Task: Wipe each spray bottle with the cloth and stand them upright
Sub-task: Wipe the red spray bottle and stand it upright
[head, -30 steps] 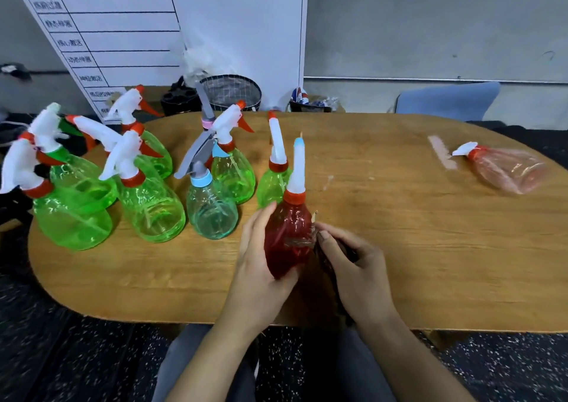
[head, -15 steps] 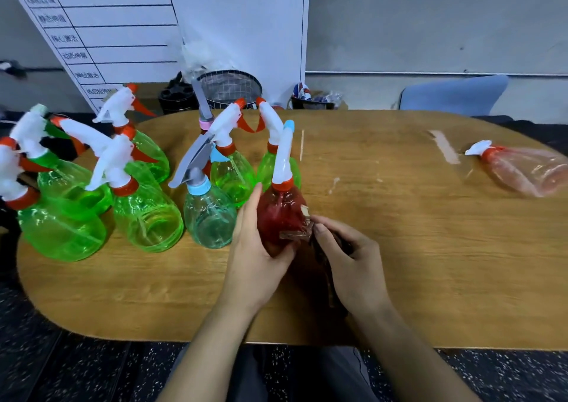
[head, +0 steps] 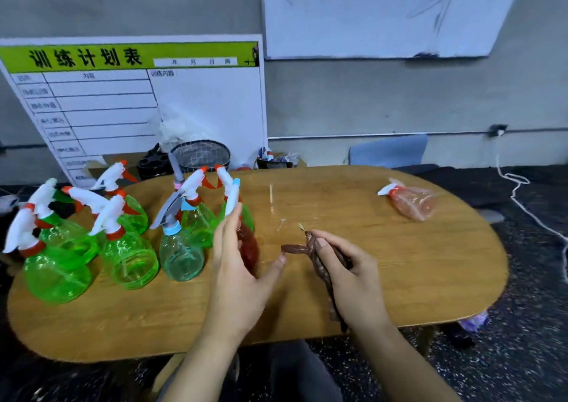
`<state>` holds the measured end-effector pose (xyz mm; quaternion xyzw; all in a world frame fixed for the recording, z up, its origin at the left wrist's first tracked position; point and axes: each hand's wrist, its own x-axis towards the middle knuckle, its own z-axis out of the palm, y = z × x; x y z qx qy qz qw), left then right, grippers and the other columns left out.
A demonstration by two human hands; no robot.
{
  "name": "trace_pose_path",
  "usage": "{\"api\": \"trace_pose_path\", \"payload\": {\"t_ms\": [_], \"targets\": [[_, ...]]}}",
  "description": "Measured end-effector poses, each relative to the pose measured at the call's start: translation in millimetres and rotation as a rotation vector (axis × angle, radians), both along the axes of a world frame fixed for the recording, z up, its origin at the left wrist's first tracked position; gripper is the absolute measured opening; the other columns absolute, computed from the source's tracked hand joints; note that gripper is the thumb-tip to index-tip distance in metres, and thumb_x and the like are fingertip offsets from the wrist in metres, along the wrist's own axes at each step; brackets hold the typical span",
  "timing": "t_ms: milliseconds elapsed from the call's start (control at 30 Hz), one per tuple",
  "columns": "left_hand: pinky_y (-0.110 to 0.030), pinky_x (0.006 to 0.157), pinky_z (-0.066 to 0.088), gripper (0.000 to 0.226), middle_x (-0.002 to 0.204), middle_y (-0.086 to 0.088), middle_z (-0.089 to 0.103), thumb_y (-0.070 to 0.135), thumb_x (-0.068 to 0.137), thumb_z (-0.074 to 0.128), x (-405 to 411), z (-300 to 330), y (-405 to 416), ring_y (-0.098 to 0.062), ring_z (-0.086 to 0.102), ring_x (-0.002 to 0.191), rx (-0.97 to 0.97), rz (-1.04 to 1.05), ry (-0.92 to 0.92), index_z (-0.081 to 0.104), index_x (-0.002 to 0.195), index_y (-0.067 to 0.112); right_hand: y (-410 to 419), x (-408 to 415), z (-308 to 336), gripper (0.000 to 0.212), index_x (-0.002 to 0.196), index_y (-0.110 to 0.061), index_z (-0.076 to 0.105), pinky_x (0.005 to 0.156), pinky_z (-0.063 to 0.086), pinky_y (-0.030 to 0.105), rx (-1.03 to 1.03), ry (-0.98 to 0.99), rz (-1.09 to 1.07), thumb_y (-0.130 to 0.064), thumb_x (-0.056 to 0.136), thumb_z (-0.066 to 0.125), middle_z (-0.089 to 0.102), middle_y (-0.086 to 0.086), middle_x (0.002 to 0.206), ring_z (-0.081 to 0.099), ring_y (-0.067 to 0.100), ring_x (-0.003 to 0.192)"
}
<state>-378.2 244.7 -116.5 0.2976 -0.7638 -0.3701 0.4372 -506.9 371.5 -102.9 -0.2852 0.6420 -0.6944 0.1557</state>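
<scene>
A red spray bottle (head: 249, 248) with a white and blue trigger head stands upright on the wooden table (head: 399, 263), at the right end of a group of standing bottles. My left hand (head: 239, 266) is right beside it, fingers straight and thumb spread, partly hiding it. To the right, my right hand (head: 347, 275) grips a dark brown cloth (head: 295, 248) just above the tabletop, apart from the bottle. A pale red spray bottle (head: 412, 201) lies on its side at the far right of the table.
Several green spray bottles (head: 129, 257) and a light teal one (head: 181, 254) stand on the table's left half. Behind the table are a leaning whiteboard chart (head: 123, 109), a wire basket (head: 199, 155) and a blue chair (head: 388, 151). A white cord (head: 528, 204) hangs at the right.
My left hand has opened and released the red bottle, which now stands with the group. My right hand has drawn the cloth away to the right. The view has tilted upward.
</scene>
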Motion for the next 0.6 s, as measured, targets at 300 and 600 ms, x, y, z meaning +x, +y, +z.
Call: {"api": "trace_pose_path", "payload": {"t_ms": [300, 600], "targets": [[-0.053, 0.124, 0.039, 0.107, 0.166, 0.005, 0.034, 0.031, 0.085, 0.089, -52.1, 45.5, 76.5, -0.015, 0.031, 0.158, -0.080, -0.192, 0.047, 0.017, 0.161, 0.057, 78.7, -31.1, 45.1, 0.020, 0.109, -0.025, 0.082, 0.100, 0.057, 0.032, -0.116, 0.071, -0.124, -0.013, 0.100, 0.070, 0.080, -0.006, 0.110, 0.074, 0.008, 0.107], [-0.046, 0.124, 0.038, 0.106, 0.164, 0.014, 0.031, 0.030, 0.087, 0.088, -111.2, 70.4, 135.8, -0.007, 0.035, 0.152, -0.090, -0.365, 0.000, 0.019, 0.164, 0.049, 152.1, -74.0, 68.6, 0.021, 0.110, -0.021, 0.082, 0.095, 0.054, 0.017, -0.179, 0.116, -0.239, -0.009, 0.100, 0.068, 0.080, -0.008, 0.110, 0.073, 0.008, 0.110]]}}
